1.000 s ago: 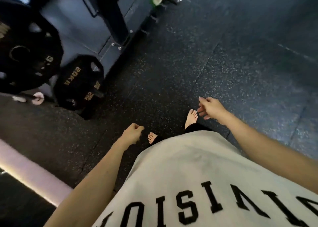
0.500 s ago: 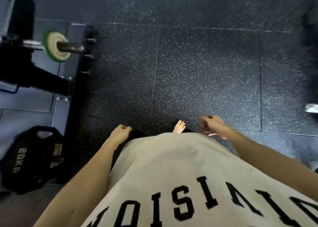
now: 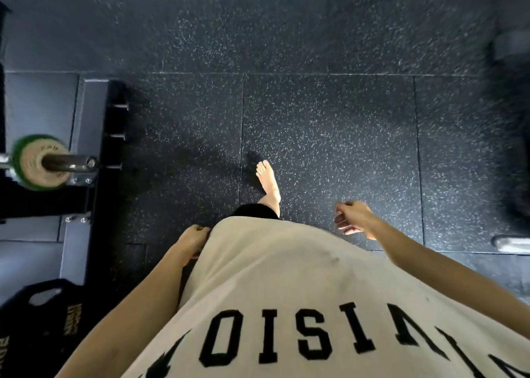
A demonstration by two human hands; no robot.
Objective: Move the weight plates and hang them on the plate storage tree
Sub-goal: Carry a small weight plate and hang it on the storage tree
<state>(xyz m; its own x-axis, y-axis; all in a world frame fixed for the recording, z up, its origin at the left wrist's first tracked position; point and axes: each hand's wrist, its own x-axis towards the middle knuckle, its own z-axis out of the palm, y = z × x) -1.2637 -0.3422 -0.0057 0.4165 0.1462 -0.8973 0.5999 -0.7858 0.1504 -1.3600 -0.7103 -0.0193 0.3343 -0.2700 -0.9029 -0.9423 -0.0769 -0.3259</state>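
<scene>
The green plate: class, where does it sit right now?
In the head view, the green plate sits at the left edge on a barbell sleeve, above the black plate.

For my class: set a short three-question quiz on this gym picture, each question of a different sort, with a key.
1. True or false: the left hand grips a weight plate.
2. Which colour is the round plate on the steel barbell sleeve? A red, B green, C blue.
3. Fill in: the bare foot steps on the speckled black rubber ____.

Key: 1 false, both it and the right hand hold nothing; 2 B; 3 floor.
</scene>
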